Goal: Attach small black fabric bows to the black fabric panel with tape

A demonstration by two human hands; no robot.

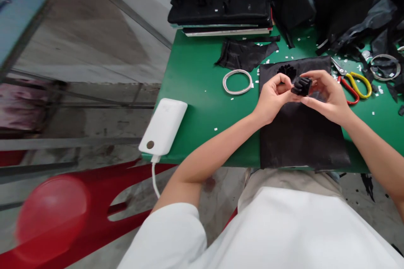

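We pinch a small black bundle between the fingers of our left hand and right hand, over a black sheet on the green counter; scissors lie beside the sheet.

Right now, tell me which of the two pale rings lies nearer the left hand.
The pale ring on the green tabletop, left of the left hand; the other ring lies right of the scissors, with black scraps around it.

The bare left hand and right hand hold a small pleated black piece, left of yellow-and-red-handled metal scissors.
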